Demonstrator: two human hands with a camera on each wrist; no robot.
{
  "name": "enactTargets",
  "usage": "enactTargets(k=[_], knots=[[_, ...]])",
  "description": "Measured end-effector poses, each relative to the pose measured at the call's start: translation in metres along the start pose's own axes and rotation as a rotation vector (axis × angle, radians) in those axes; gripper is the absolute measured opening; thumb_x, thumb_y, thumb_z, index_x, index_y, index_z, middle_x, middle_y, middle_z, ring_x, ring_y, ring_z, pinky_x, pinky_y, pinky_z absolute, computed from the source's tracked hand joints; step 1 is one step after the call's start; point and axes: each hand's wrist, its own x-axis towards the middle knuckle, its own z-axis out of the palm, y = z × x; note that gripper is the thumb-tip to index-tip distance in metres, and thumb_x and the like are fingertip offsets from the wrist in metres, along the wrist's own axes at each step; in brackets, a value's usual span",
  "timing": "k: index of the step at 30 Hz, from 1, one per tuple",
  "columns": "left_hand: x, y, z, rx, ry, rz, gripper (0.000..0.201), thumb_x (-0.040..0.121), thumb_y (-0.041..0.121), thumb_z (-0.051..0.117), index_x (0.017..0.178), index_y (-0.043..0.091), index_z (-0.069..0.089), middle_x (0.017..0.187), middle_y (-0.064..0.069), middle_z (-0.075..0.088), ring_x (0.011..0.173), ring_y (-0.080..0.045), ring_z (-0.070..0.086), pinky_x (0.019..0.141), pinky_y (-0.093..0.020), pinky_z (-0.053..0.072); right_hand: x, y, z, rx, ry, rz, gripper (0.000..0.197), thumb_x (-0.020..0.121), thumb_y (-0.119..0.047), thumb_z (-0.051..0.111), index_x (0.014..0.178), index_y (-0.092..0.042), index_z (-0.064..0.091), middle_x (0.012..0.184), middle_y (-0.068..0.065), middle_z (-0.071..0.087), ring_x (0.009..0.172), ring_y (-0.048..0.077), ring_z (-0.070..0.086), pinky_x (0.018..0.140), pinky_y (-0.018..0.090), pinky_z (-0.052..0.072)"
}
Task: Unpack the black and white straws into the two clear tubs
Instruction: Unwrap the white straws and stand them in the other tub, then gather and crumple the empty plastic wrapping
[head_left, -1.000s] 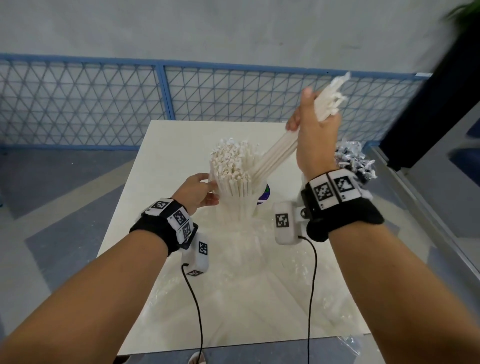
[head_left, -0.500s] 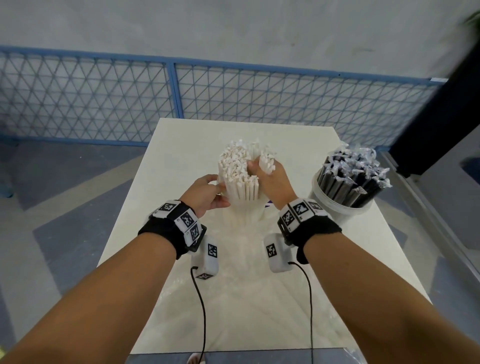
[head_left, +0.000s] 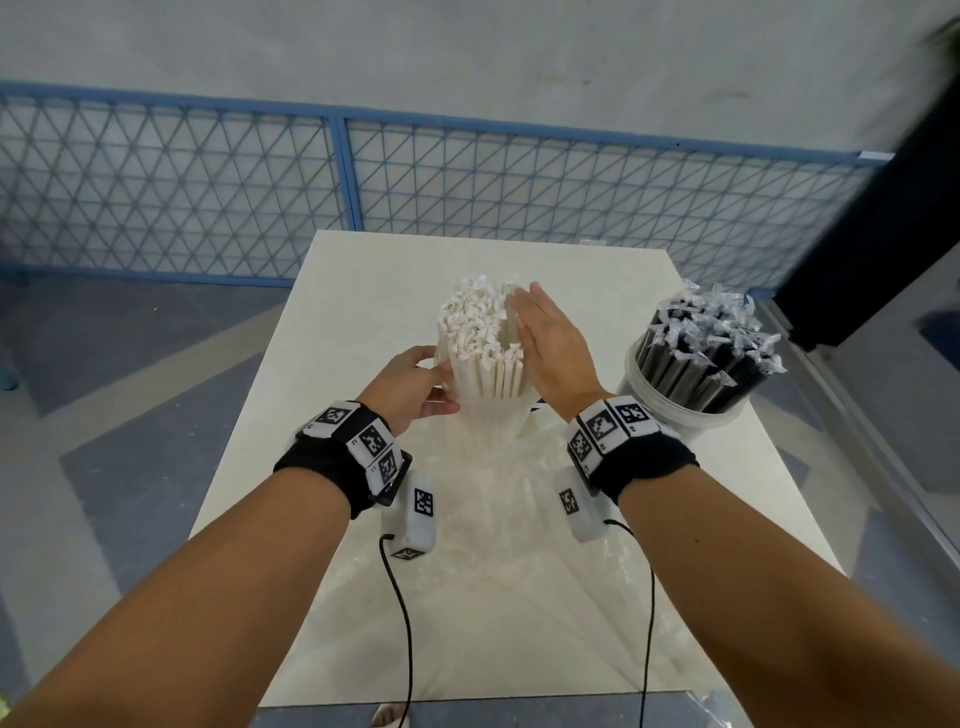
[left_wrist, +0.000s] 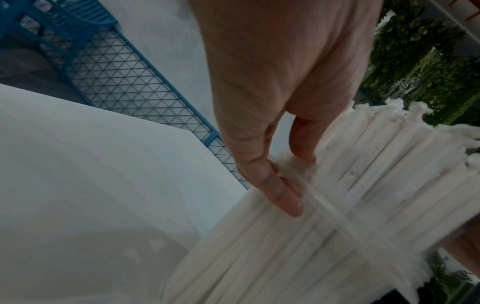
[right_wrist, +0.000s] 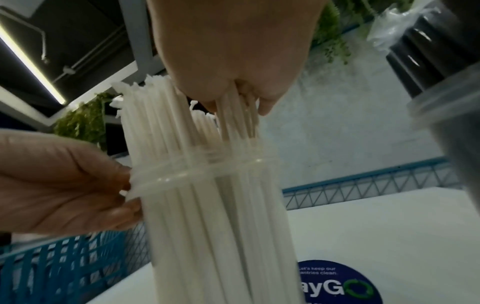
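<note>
A thick bunch of white straws (head_left: 480, 332) stands upright in a clear tub (head_left: 493, 415) at the middle of the table. My left hand (head_left: 439, 387) pinches the tub's rim on its left side; in the left wrist view the left hand (left_wrist: 292, 181) has thumb and finger on the rim (left_wrist: 337, 222). My right hand (head_left: 535, 325) is flat, fingers straight, and presses against the right side of the straw tops. In the right wrist view its fingers (right_wrist: 265, 102) touch the straws (right_wrist: 187, 144). Black straws (head_left: 701, 348) fill the second clear tub (head_left: 654, 400) at the right.
An empty clear plastic bag (head_left: 493, 582) lies crumpled on the white table (head_left: 332, 364) between my forearms. A blue round sticker (right_wrist: 337, 286) sits on the table beside the white-straw tub. A blue mesh fence (head_left: 208, 197) runs behind the table's far edge.
One second ago my right hand held a bunch of white straws high over the tub. It lowered them in, let go, and now lies flat against them. The left hand stayed on the rim.
</note>
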Motion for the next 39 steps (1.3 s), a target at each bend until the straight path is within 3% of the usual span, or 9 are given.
enactTargets(k=[7,12,14,19,22,25,28,33,39], knots=[[0.000,-0.003,-0.002,0.048,0.019,0.038,0.023,0.093,0.011,0.050,0.117,0.012,0.047,0.077,-0.003,0.053,0.062,-0.017,0.053,0.068,-0.033,0.055,0.010,-0.002,-0.009,-0.052,-0.152,-0.030,0.039,0.100,-0.017,0.035,0.137,-0.006,0.041,0.142,0.014,0.043,0.141,0.030,0.023,0.116,0.044,0.018],[0.001,-0.023,-0.018,0.376,0.142,0.069,0.027,0.099,0.034,0.033,0.109,0.014,0.049,0.090,-0.004,0.049,0.070,-0.017,0.052,0.064,-0.026,0.043,-0.018,-0.002,-0.036,0.145,0.339,-0.028,0.032,0.094,-0.022,0.046,0.123,-0.009,0.053,0.122,0.010,0.054,0.117,0.019,0.046,0.102,0.028,0.033],[-0.001,-0.034,-0.024,0.659,0.042,0.033,0.030,0.098,0.035,0.036,0.115,0.014,0.050,0.107,-0.006,0.050,0.093,-0.023,0.054,0.073,-0.026,0.040,-0.038,0.003,-0.048,0.238,0.386,0.051,0.021,0.092,-0.013,0.051,0.111,-0.009,0.058,0.104,0.005,0.057,0.094,0.004,0.052,0.082,0.012,0.040],[-0.004,-0.061,-0.030,1.263,-0.342,-0.132,0.080,0.082,0.051,0.059,0.145,0.018,0.023,0.142,-0.006,0.038,0.131,-0.023,0.038,0.104,-0.031,0.032,-0.096,0.034,-0.059,0.251,0.005,0.326,0.012,0.090,-0.003,0.055,0.095,-0.004,0.066,0.067,-0.003,0.056,0.057,0.000,0.049,0.061,0.021,0.041],[-0.005,-0.077,-0.024,1.373,-0.383,-0.097,0.070,0.081,0.036,0.067,0.139,0.012,0.035,0.125,-0.010,0.056,0.118,-0.025,0.050,0.090,-0.025,0.036,-0.127,0.060,-0.058,0.019,-0.233,0.443,0.018,0.090,-0.011,0.057,0.100,0.000,0.068,0.089,0.012,0.066,0.075,0.016,0.058,0.071,0.020,0.040],[-0.005,-0.085,-0.017,1.246,-0.369,0.017,0.009,0.080,0.016,0.069,0.088,0.016,0.066,0.087,-0.007,0.065,0.085,-0.022,0.063,0.067,-0.021,0.042,-0.158,0.087,-0.054,-0.195,-0.354,0.677,0.043,0.088,-0.028,0.060,0.127,-0.010,0.052,0.128,0.014,0.053,0.119,0.029,0.048,0.101,0.039,0.037],[-0.012,-0.083,-0.008,1.095,-0.397,0.067,0.013,0.079,0.007,0.068,0.073,0.014,0.060,0.070,0.002,0.061,0.052,0.000,0.058,0.051,-0.012,0.043,-0.180,0.099,-0.050,-0.337,-0.530,0.815,0.079,0.083,-0.048,0.061,0.145,-0.018,0.023,0.145,0.010,0.036,0.133,0.029,0.034,0.107,0.048,0.028],[-0.021,-0.073,0.001,1.016,-0.537,0.116,0.030,0.075,-0.013,0.062,0.065,0.013,0.052,0.055,0.009,0.062,0.050,-0.002,0.054,0.055,-0.013,0.043,-0.195,0.116,-0.036,-0.220,-0.641,0.844,0.057,0.086,-0.021,0.063,0.137,-0.011,0.040,0.135,0.011,0.051,0.124,0.027,0.048,0.103,0.034,0.035],[-0.040,-0.046,0.014,1.134,-0.665,0.127,0.031,0.077,-0.001,0.067,0.071,0.029,0.065,0.082,0.003,0.063,0.073,0.000,0.058,0.071,-0.009,0.043,-0.172,0.104,-0.047,-0.190,-0.564,0.540,0.030,0.088,0.003,0.047,0.103,-0.011,0.069,0.100,0.004,0.052,0.112,0.030,0.052,0.091,0.026,0.035]])
